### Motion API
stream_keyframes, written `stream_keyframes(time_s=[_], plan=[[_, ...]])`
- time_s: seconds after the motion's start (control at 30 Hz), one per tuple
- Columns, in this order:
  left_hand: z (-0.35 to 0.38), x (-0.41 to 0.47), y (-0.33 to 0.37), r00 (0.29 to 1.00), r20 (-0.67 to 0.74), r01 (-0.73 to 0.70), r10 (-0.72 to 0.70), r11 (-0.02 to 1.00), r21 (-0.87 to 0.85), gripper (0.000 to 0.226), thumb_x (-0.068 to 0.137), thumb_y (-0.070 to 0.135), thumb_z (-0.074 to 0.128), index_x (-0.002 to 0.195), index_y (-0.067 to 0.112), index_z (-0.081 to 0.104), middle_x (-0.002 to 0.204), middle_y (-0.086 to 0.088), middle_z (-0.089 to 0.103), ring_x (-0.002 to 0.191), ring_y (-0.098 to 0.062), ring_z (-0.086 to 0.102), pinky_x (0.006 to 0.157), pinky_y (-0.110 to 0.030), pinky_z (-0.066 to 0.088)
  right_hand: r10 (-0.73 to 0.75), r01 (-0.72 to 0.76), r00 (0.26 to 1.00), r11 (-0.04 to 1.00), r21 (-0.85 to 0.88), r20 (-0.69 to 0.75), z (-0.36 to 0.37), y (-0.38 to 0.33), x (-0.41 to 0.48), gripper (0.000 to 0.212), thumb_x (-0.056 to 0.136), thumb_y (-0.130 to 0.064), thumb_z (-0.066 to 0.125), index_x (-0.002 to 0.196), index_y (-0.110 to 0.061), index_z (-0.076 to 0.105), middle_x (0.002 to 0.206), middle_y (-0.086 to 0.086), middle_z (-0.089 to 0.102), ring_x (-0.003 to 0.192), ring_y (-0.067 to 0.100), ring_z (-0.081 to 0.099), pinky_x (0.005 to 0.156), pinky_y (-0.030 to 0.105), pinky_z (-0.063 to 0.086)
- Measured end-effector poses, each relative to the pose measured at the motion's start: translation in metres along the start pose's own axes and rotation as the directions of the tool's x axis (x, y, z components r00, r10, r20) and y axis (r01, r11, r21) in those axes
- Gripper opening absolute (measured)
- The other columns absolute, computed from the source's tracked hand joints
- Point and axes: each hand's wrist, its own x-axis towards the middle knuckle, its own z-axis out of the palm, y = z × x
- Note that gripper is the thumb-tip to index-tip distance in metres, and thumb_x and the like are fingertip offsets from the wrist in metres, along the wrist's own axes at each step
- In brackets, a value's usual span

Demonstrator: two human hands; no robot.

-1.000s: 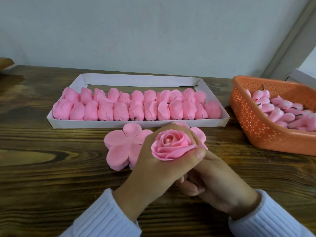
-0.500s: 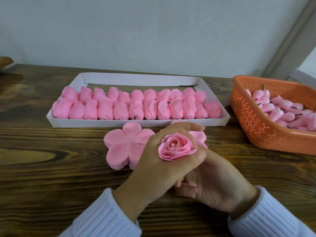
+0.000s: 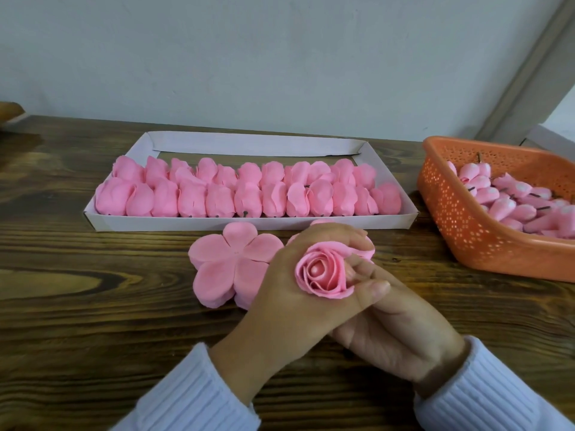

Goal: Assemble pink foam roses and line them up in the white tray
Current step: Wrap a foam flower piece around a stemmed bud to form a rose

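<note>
Cupping the rose [image 3: 322, 273] tighter than a second ago, the left hand [image 3: 289, 297] is curling round it below frame centre; the right hand [image 3: 395, 331] is bringing a fingertip [image 3: 353, 269] against its right side, its own grip untellable. Petals are closing, so the bloom is likely nearing the white tray [image 3: 249, 221] above

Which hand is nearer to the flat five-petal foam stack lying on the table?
Left. The left hand, gripping the rose, overlaps the right edge of the petal stack in view; the right hand sits farther right, tucked under the left.
</note>
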Motion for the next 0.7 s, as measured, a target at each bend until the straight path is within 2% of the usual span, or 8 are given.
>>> stream_keyframes(time_s=[0.17,0.3,0.37,0.43,0.5,0.57,0.63,0.7], plan=[[0.001,0.001,0.0,0.999,-0.032,0.011,-0.012,1.0,-0.028,0.021,0.067,0.004,0.076,0.087,0.001,0.067,0.098,-0.002,0.071,0.096,-0.004,0.066,0.082,-0.014,0.049,-0.023,0.024,0.999,0.999,-0.04,0.033,0.002,-0.001,0.002,0.046,0.082,-0.018,0.074,0.124,-0.004,0.06,0.121,0.015,0.061,0.116,0.025,0.059,0.1,0.039,0.047],[0.001,0.001,-0.001,0.993,-0.11,0.045,-0.047,0.999,-0.021,0.015,0.068,0.011,0.076,0.081,0.008,0.068,0.098,0.002,0.072,0.094,-0.007,0.068,0.08,-0.018,0.052,-0.041,0.032,0.998,0.985,-0.168,-0.047,-0.002,-0.001,0.002,0.057,0.086,-0.025,0.066,0.134,0.001,0.049,0.13,0.022,0.055,0.122,0.031,0.052,0.105,0.047,0.041],[0.0,0.001,-0.001,0.983,-0.172,0.054,-0.059,0.998,-0.034,0.017,0.067,0.013,0.079,0.08,0.009,0.068,0.093,0.001,0.073,0.089,-0.01,0.07,0.077,-0.022,0.055,-0.108,0.08,0.988,0.969,-0.233,-0.111,-0.003,-0.002,0.001,0.051,0.087,-0.019,0.057,0.132,0.002,0.048,0.127,0.023,0.059,0.115,0.032,0.058,0.097,0.045,0.05],[-0.002,0.001,0.0,0.976,-0.214,0.044,-0.05,0.998,-0.037,0.023,0.066,0.021,0.082,0.08,0.009,0.068,0.086,-0.004,0.073,0.084,-0.018,0.071,0.072,-0.034,0.059,-0.249,0.181,0.956,0.917,-0.356,-0.155,-0.005,-0.001,0.001,0.035,0.086,-0.014,0.054,0.12,-0.005,0.059,0.115,0.019,0.066,0.1,0.029,0.066,0.08,0.039,0.057],[-0.003,0.002,-0.001,0.968,-0.251,0.019,-0.018,1.0,0.002,0.024,0.066,0.026,0.079,0.078,0.01,0.066,0.078,-0.004,0.071,0.076,-0.019,0.07,0.067,-0.033,0.059,-0.471,0.298,0.869,0.745,-0.596,-0.155,-0.006,0.001,-0.001,0.021,0.086,-0.013,0.056,0.106,-0.016,0.064,0.106,0.012,0.068,0.09,0.027,0.068,0.072,0.036,0.055],[-0.004,0.003,-0.002,0.961,-0.278,0.029,-0.007,0.997,0.075,0.025,0.063,0.025,0.082,0.078,0.017,0.064,0.074,0.0,0.068,0.07,-0.013,0.066,0.066,-0.022,0.055,-0.666,0.403,0.745,0.479,-0.78,-0.024,-0.005,0.001,-0.003,0.019,0.087,-0.013,0.057,0.102,-0.022,0.064,0.105,0.003,0.067,0.095,0.024,0.067,0.078,0.032,0.054],[-0.003,0.003,-0.005,0.963,-0.264,0.081,-0.054,0.993,0.09,0.029,0.058,0.027,0.082,0.079,0.025,0.062,0.074,0.002,0.066,0.07,-0.01,0.064,0.066,-0.022,0.054,-0.739,0.449,0.65,0.185,-0.874,0.177,-0.003,-0.001,-0.007,0.017,0.088,-0.014,0.054,0.099,-0.023,0.063,0.108,-0.001,0.063,0.107,0.022,0.062,0.085,0.032,0.051],[-0.002,0.003,-0.006,0.966,-0.216,0.15,-0.139,0.988,0.036,0.032,0.053,0.028,0.078,0.08,0.032,0.062,0.075,0.006,0.067,0.07,-0.006,0.064,0.065,-0.023,0.054,-0.708,0.42,0.626,-0.047,-0.906,0.327,-0.004,-0.001,-0.009,0.016,0.089,-0.013,0.053,0.093,-0.021,0.066,0.113,0.005,0.058,0.113,0.021,0.057,0.087,0.036,0.048]])
